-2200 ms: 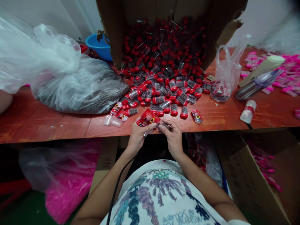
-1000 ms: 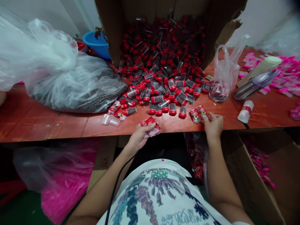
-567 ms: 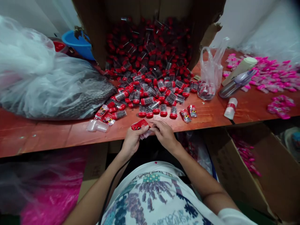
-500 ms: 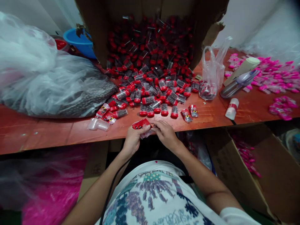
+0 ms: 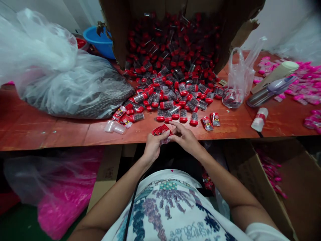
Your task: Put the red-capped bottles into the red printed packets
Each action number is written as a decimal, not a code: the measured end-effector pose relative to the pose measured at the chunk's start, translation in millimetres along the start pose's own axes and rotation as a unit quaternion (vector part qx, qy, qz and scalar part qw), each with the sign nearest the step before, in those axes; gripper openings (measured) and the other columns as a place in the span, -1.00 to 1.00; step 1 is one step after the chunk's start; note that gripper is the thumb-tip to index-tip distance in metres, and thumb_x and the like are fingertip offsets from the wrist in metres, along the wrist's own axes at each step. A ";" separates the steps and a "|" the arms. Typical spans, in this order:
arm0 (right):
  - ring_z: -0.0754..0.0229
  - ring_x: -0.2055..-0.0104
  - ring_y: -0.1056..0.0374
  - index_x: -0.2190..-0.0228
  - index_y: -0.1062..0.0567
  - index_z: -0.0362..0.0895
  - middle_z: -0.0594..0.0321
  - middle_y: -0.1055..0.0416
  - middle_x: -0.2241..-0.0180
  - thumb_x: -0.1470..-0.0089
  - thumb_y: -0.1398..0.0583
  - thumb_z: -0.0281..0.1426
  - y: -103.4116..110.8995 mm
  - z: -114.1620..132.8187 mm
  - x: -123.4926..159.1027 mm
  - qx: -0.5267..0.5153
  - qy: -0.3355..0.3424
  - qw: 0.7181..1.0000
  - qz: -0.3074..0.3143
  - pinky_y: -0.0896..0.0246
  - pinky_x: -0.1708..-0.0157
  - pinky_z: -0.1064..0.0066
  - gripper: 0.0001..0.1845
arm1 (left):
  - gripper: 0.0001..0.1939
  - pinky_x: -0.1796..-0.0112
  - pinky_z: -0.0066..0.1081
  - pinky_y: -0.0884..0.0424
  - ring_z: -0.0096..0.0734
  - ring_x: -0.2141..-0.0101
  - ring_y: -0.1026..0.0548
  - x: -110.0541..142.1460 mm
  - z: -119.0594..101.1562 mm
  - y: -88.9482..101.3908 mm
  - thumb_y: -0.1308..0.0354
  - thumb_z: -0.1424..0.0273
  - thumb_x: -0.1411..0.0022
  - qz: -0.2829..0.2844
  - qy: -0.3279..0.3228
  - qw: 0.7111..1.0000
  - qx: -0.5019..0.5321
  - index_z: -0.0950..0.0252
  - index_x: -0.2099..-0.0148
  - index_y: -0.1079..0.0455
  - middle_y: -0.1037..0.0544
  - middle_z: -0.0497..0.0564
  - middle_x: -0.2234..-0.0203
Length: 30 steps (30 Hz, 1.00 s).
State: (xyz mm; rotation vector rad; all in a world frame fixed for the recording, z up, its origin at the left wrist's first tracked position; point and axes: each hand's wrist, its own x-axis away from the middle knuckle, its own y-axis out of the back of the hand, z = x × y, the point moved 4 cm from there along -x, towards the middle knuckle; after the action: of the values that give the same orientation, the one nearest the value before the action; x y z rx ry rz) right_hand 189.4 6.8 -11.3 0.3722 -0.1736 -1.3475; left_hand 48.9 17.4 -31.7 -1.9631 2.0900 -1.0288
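Close to the table's front edge, my left hand (image 5: 154, 145) grips a red printed plastic wrapper (image 5: 163, 130), thumb on top. Clear film hangs at its lower edge. My right hand (image 5: 185, 138) is at the wrapper's right edge, thumb and forefinger apart. Whether its fingertips touch the film I cannot make out. Just beyond stands a row of small clear containers with red ends and dark contents (image 5: 183, 116). Two wrapped containers (image 5: 207, 123) lie to the right. On the left are red printed wrapped pieces (image 5: 124, 117) and clear empty cups (image 5: 115, 127).
An open cardboard box (image 5: 114, 30) spills a heap of red-ended containers (image 5: 170, 77) onto the red table (image 5: 75, 134). A big plastic bag (image 5: 75, 83) with dark contents lies left, a blue basin (image 5: 99, 42) behind it. At right are a small clear bag (image 5: 235, 83), a bottle (image 5: 271, 90) and pink pieces (image 5: 306, 80).
The view has shifted, so the table things appear farther right. My right thumb and forefinger have spread apart at the wrapper's edge. My left hand keeps its hold on the wrapper.
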 end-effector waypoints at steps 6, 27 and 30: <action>0.20 0.31 -0.40 -0.09 -0.35 -0.01 0.28 -0.49 0.33 -0.17 -0.06 -0.43 2.4 -0.8 -2.6 0.061 0.022 0.998 0.028 -0.32 0.23 0.33 -0.56 | -0.80 0.39 -0.50 -0.44 -0.46 0.48 -0.51 1.3 0.4 5.0 -0.39 0.52 0.14 0.014 0.060 0.998 0.002 0.39 0.39 -0.48 -0.56 -0.02 0.51; 0.07 0.04 -0.32 -0.12 -0.27 0.01 0.12 -0.34 0.04 -0.23 -0.02 -0.33 -16.0 11.7 15.9 0.066 0.061 0.994 -0.059 -0.32 0.08 0.20 -0.58 | -0.91 0.44 -0.48 -0.50 -0.51 0.55 -0.51 -11.1 -8.0 22.9 -0.23 0.56 -0.11 -0.114 0.119 0.969 0.183 0.33 0.39 -0.39 -0.54 -0.07 0.54; 0.11 0.16 -0.36 -0.10 -0.31 0.01 0.12 -0.36 0.10 -0.22 -0.04 -0.30 -31.9 4.5 17.1 -0.008 0.017 0.997 -0.069 -0.39 0.25 0.28 -0.59 | -0.92 0.37 -0.49 -0.50 -0.52 0.52 -0.52 -12.0 -7.3 21.5 -0.23 0.58 -0.09 -0.097 0.089 0.976 0.175 0.34 0.40 -0.40 -0.55 -0.07 0.53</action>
State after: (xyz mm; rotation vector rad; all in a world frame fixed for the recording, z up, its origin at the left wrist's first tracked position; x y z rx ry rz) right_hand 162.3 -16.1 -20.1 0.3986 -0.1098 -1.4762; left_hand 29.0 30.1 -41.7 -1.9802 1.6630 -1.5430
